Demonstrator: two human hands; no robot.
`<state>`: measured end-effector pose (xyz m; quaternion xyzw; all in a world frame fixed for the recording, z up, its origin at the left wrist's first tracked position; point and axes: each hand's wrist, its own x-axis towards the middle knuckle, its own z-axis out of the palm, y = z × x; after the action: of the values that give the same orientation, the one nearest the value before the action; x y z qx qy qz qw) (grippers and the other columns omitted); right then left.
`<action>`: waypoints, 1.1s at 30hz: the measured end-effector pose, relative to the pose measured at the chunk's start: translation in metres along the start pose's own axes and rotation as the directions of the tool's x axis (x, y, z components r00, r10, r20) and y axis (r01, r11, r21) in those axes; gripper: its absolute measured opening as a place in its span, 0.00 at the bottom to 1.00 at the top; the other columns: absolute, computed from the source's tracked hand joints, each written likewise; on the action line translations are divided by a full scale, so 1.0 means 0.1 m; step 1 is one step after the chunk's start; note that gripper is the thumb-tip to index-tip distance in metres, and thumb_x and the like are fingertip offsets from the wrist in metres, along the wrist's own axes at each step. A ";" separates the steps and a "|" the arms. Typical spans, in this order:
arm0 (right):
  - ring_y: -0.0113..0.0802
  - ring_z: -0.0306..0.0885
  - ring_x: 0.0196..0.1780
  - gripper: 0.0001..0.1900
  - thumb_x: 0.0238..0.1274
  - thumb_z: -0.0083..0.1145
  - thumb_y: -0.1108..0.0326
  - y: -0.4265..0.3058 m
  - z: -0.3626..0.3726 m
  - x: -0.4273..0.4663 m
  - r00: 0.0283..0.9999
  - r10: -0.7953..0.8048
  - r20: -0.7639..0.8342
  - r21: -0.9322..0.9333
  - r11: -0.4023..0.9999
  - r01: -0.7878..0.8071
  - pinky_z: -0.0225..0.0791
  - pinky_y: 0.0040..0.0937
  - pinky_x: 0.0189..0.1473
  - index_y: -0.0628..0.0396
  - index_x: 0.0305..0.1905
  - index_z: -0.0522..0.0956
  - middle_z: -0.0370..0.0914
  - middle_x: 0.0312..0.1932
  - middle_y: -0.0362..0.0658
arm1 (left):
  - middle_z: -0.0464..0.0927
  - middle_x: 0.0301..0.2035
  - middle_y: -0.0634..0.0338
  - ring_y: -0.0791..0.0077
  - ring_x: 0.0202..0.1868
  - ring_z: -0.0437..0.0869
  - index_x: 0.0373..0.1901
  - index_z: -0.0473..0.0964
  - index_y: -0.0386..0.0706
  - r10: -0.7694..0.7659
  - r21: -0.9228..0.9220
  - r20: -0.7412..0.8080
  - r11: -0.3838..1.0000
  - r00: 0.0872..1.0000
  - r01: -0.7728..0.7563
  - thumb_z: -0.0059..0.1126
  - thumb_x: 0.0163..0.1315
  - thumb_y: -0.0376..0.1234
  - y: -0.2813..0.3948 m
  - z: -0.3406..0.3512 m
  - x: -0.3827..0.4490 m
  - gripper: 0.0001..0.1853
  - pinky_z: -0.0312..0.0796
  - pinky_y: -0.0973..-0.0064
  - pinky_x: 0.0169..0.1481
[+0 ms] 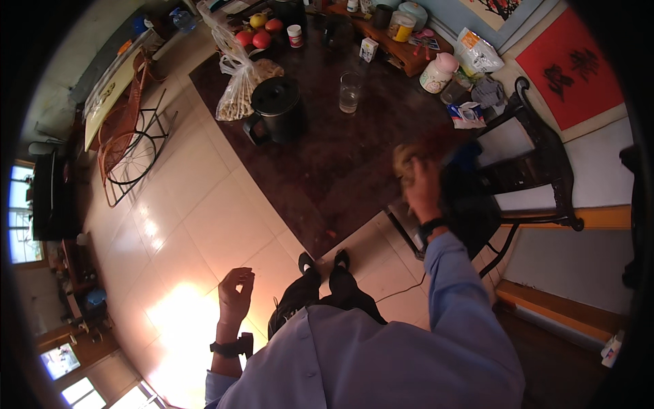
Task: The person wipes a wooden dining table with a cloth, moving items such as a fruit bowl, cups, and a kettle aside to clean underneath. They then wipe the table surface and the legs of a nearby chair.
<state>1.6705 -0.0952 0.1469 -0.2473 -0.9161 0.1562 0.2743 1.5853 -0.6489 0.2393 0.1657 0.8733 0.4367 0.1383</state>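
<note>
My right hand (423, 189) is over the right edge of a dark wooden table (327, 179), gripping a crumpled brownish cloth (405, 162); motion blurs both. My left hand (236, 294) hangs beside my body above the tiled floor, fingers curled loosely apart and holding nothing. On the table stand a black lidded mug (276, 110) and a drinking glass (350, 94) with clear liquid. Behind the mug lies a clear plastic bag (237, 92) of tan pieces that look like peanuts.
Red fruit (261, 39), a small white bottle (295, 37) and a small box (368, 50) sit farther back. A pink-topped jar (438, 73) and packets are at the right. A carved dark chair (541, 168) adjoins the table. A wicker rocking chair (122, 138) stands left.
</note>
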 end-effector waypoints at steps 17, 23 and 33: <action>0.63 0.84 0.62 0.24 0.61 0.63 0.78 -0.11 0.30 1.04 0.989 0.127 -0.078 0.049 0.991 -0.124 0.77 0.56 0.67 0.61 0.63 0.81 0.85 0.56 0.59 | 0.91 0.40 0.49 0.62 0.40 0.95 0.49 0.86 0.33 -0.110 0.111 -0.108 0.986 0.988 0.122 0.70 0.74 0.26 0.27 0.22 -0.60 0.07 0.85 0.68 0.48; 0.68 0.78 0.62 0.21 0.63 0.65 0.72 -0.59 0.90 1.03 0.986 -0.006 0.165 -0.016 1.000 0.009 0.76 0.60 0.61 0.58 0.62 0.81 0.78 0.59 0.65 | 0.91 0.42 0.49 0.62 0.42 0.95 0.49 0.86 0.33 -0.090 0.058 -0.087 0.994 0.992 0.096 0.70 0.71 0.22 0.24 0.34 -0.71 0.08 0.86 0.69 0.49; 0.55 0.80 0.67 0.28 0.60 0.64 0.76 -2.84 0.68 -0.60 0.632 -0.629 0.453 0.756 0.647 0.101 0.78 0.50 0.67 0.56 0.68 0.82 0.83 0.61 0.52 | 0.91 0.51 0.50 0.63 0.51 0.94 0.64 0.80 0.35 -0.235 -0.083 0.061 0.967 0.970 0.239 0.69 0.76 0.30 0.26 0.45 -0.44 0.18 0.87 0.66 0.53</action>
<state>1.5705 -0.3729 0.1866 0.1523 -0.8591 0.4884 0.0128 1.6475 -0.6201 0.2380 0.0647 0.8627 0.4513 0.2189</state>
